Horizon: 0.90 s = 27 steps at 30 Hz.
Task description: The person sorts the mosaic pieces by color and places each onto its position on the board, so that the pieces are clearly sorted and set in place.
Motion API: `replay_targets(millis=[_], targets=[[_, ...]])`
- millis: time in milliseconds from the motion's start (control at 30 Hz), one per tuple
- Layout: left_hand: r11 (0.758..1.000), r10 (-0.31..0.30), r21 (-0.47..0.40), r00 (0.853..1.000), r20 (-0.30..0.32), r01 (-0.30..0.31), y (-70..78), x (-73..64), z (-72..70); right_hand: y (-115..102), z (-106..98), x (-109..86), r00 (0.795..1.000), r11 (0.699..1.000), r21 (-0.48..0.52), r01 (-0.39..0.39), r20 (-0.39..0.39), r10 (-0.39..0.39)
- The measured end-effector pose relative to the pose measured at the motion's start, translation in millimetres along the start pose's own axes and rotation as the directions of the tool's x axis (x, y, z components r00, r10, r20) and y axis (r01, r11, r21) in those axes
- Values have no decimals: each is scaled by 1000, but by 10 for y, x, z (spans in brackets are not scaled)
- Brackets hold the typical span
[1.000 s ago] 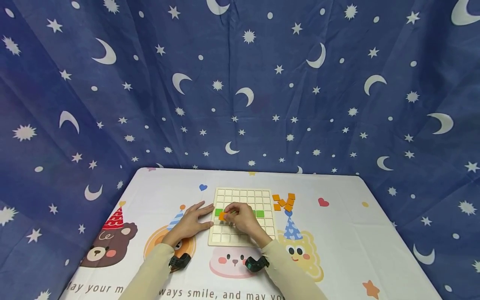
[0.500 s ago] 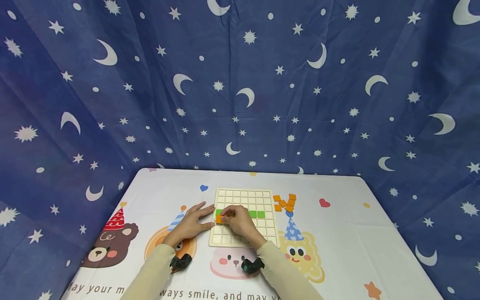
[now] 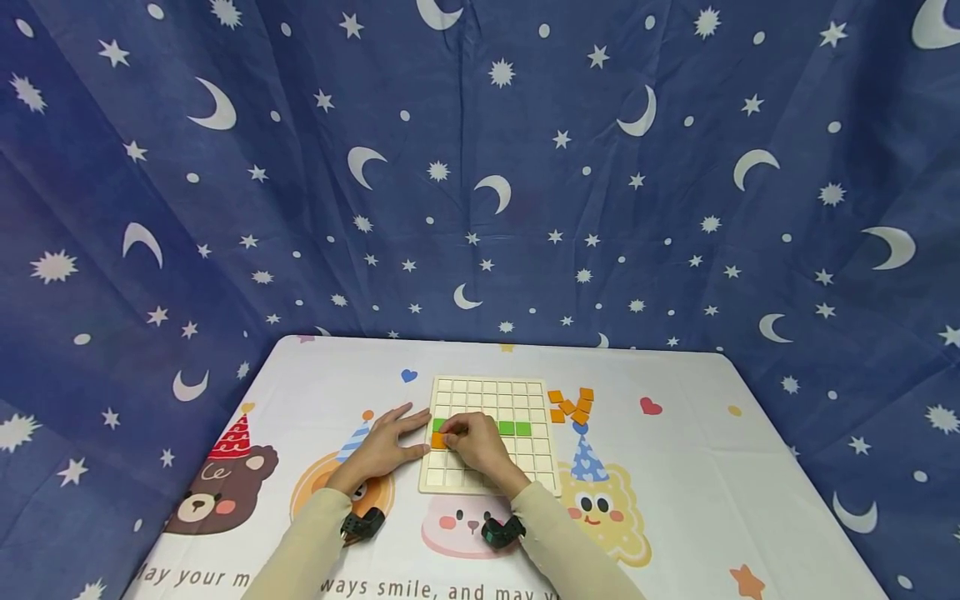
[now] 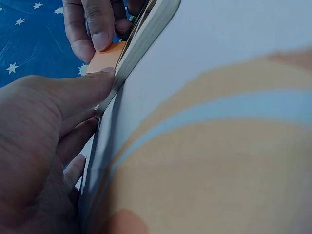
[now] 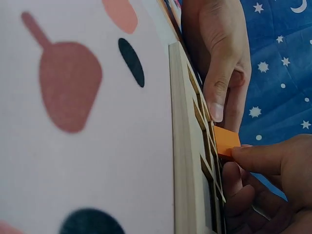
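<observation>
A pale wooden grid board (image 3: pixel 522 460) lies on the table. My right hand (image 3: pixel 477 443) pinches a square orange tile (image 3: pixel 437 441) at the board's left column, just below a green tile (image 3: pixel 437 425). In the right wrist view that orange tile (image 5: pixel 226 140) leans up from the grid, between thumb and fingers. My left hand (image 3: pixel 381 446) lies at the board's left edge with fingers spread; its thumb tip reaches the edge close to the tile in the left wrist view. More green tiles (image 3: pixel 515 428) show right of my right hand, which hides the middle of their row.
Several loose orange tiles (image 3: pixel 576 407) lie just beyond the board's right edge. A white printed tablecloth (image 3: pixel 675 467) covers the table. Behind it hangs a blue curtain (image 3: pixel 480 208) with moons and stars. Each wrist wears a black camera band.
My right hand has moved slightly left and toward me, bringing the orange tile down to the left column below the green tile. My left hand has stayed in place.
</observation>
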<state>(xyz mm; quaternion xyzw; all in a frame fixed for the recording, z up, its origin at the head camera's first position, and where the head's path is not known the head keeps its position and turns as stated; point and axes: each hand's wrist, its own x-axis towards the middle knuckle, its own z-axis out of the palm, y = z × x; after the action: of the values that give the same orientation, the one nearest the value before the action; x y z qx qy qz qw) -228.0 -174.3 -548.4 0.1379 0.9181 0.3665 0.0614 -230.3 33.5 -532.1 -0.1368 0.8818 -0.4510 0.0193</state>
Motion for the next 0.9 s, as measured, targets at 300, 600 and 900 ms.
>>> replay_targets(millis=[300,600,900], targets=[[1000,2,10,1000,0,-2,6,3,2,-10,20,-14,1000,998,-65,9,-23,-11],[1000,-1,-1,1000,4,1,22,-3,2,1,7,-17,1000,1000,-30,5,12,-5],[1000,-3,-7,1000,-4,3,23,-5,-1,-139,-156,-64,998,1000,23,8,64,-10]])
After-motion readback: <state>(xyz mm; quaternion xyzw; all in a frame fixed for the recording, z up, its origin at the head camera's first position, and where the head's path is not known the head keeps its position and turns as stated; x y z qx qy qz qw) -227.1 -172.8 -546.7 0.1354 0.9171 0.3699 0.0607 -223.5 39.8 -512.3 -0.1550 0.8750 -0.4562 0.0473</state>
